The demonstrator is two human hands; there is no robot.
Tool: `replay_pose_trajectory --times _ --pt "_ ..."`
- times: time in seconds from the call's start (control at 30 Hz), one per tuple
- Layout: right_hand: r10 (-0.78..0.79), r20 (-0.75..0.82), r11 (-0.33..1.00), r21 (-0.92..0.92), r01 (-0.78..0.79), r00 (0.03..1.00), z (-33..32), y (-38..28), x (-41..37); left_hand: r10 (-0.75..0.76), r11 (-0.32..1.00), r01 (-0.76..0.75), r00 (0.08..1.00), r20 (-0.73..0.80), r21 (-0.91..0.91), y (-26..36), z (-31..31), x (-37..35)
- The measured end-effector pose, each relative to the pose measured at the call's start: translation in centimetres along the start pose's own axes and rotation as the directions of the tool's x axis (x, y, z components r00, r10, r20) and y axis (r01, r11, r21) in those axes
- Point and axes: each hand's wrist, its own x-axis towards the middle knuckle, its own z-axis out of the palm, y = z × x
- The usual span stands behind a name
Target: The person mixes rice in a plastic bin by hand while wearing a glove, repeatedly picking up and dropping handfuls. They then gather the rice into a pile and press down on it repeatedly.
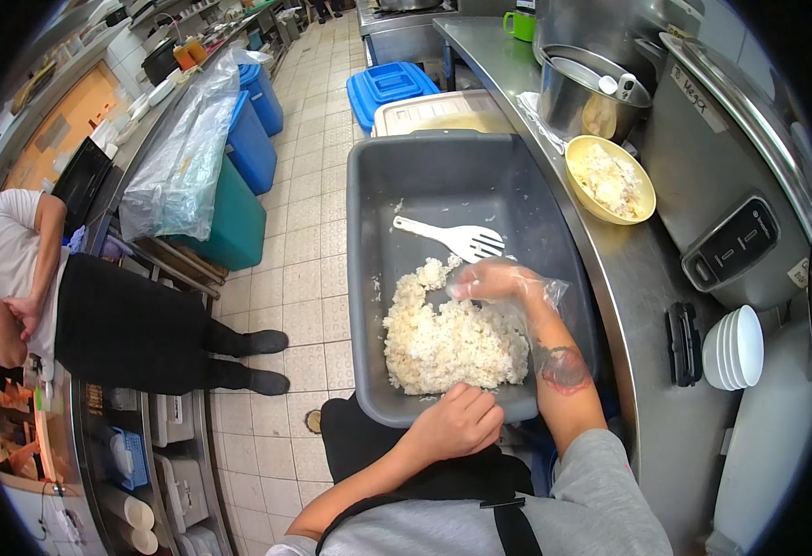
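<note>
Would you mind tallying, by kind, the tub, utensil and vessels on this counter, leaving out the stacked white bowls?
tub: 1
spatula: 1
yellow bowl: 1
green mug: 1
metal pot: 1
Total: 5

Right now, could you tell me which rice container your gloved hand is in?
The grey tub, where the gloved right hand rests on the rice; the yellow bowl sits apart on the counter.
</note>
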Motion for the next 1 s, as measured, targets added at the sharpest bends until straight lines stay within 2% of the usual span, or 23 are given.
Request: replay_pose_trajectory --times 0.03,0.1,0.2,0.3,0.37,0.43,0.5,0.6,0.63,0.73,0.83,0.93,1.0 --pt "0.124 0.098 0.987 -0.116 -0.112 0.987 -0.1 0.1 0.2 0.002 1.000 -0.002 1.000 0.000 0.002 0.0 0.0 0.0" --pt "0.387 0.242 0.885 -0.369 -0.285 0.890 0.1 0.7 0.9 0.002 1.000 -0.002 1.000 -0.003 0.004 -0.1 0.1 0.0" --pt "0.335 0.251 0.906 -0.352 -0.237 0.908 2.9 -0.1 2.0 0.002 1.000 -0.002 1.000 -0.009 -0.002 0.0 0.1 0.0" --pt "0.150 0.249 0.819 -0.573 0.021 0.957 5.4 -2.0 3.7 0.005 1.000 -0.005 1.000 -0.017 -0.013 -0.1 0.2 0.1" --pt "-0.028 0.237 0.958 -0.271 0.093 0.971 4.6 -1.9 3.0 0.000 1.000 0.000 1.000 -0.018 -0.018 -0.2 0.2 -0.1" --pt "-0.192 0.213 0.981 0.052 0.185 0.958 3.8 -1.2 2.9 -0.002 1.000 0.002 1.000 -0.015 -0.016 -0.2 0.1 -0.1" --pt "-0.336 0.176 0.895 0.364 0.256 0.925 3.0 -0.2 3.5 -0.004 1.000 0.004 1.000 -0.012 -0.013 -0.1 0.2 -0.1" --pt "-0.359 0.032 0.749 0.606 0.268 0.933 2.4 -1.5 1.6 0.000 1.000 0.000 1.000 -0.008 -0.004 0.0 0.1 0.0" --pt "-0.350 0.076 0.743 0.630 0.227 0.934 2.1 -1.6 1.5 0.003 1.000 -0.003 1.000 -0.009 -0.002 -0.1 0.1 0.0" --pt "-0.415 0.050 0.643 0.723 0.253 0.909 1.6 -2.4 0.4 0.003 1.000 -0.003 1.000 -0.010 0.000 -0.1 0.0 0.1" --pt "-0.468 0.042 0.601 0.748 0.283 0.883 1.0 -3.0 0.0 0.001 1.000 -0.001 1.000 -0.016 0.000 -0.1 0.0 0.1" --pt "-0.490 -0.035 0.562 0.751 0.347 0.871 1.1 -3.0 0.4 0.002 1.000 -0.002 1.000 -0.019 0.005 0.0 0.0 0.2" --pt "-0.507 -0.091 0.594 0.684 0.424 0.857 0.9 -3.5 0.1 0.001 1.000 -0.001 1.000 -0.016 0.006 0.0 0.0 0.1"
